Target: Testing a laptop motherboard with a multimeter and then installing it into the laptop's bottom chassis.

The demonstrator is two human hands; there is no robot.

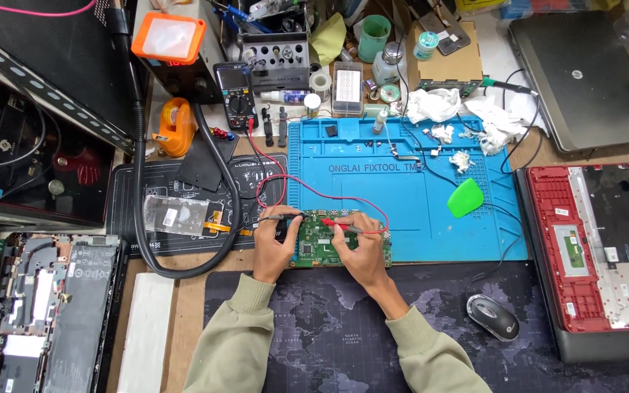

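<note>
A green circuit board (322, 244) lies at the near edge of the blue work mat (402, 196). My left hand (274, 244) holds a black test probe (279, 217) with its tip on the board's left part. A red test probe (343, 226) is gripped in my right hand (362, 244), its tip touching the board's middle. Red and black leads run up to a multimeter (236, 96) at the back.
An opened laptop base (45, 306) sits at the left, a red laptop shell (595, 247) at the right, a closed grey laptop (584, 73) beyond it. A mouse (493, 316) rests on the dark map-pattern pad. Tool holder, orange tape dispenser (175, 127), green pry pick (466, 198) and crumpled tissues crowd the back.
</note>
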